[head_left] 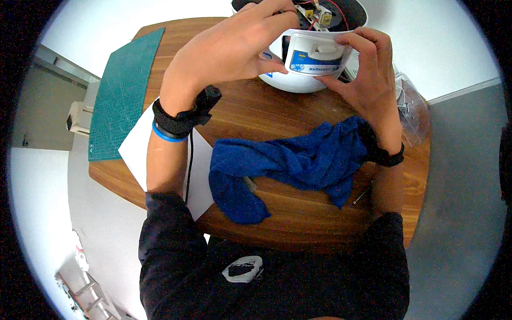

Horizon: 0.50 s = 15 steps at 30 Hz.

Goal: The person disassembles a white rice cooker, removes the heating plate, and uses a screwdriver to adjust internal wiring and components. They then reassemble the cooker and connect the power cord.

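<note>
Both hands are raised at the far side of the table, at a round white appliance body point(294, 83) whose top is uncovered, with red wires and metal parts point(321, 17) showing inside. Between them is a curved white panel point(326, 60) with a blue label and a raised latch-like piece. My left hand point(240, 45) pinches the panel's left end, thumb below and fingers above. Its right end sits between the thumb and bent fingers of my right hand point(369, 69). Whether the panel touches the body behind it I cannot tell.
A crumpled blue cloth point(298, 157) lies mid-table, partly over a small pale object. White paper point(200, 181) with a black cord is under my left forearm. A green cutting mat point(125, 101) overhangs the left edge. A clear plastic bag point(413, 114) rests at the right.
</note>
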Each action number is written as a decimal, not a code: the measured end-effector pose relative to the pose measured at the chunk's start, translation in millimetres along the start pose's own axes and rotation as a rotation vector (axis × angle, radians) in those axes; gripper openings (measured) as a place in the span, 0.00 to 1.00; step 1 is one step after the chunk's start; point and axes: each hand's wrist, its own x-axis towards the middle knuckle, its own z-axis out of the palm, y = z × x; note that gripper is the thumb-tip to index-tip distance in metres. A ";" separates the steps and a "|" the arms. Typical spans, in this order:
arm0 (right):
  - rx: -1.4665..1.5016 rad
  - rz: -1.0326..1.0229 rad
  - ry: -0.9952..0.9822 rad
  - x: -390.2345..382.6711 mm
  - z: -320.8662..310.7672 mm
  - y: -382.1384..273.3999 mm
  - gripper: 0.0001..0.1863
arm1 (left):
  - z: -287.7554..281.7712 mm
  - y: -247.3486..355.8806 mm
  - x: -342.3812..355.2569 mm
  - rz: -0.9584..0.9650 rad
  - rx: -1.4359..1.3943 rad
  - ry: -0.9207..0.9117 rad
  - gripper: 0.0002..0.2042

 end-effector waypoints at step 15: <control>-0.067 -0.037 -0.137 3.6 -14.5 -12.4 0.37 | -3.3 11.1 -1.8 -0.053 0.008 -0.063 0.28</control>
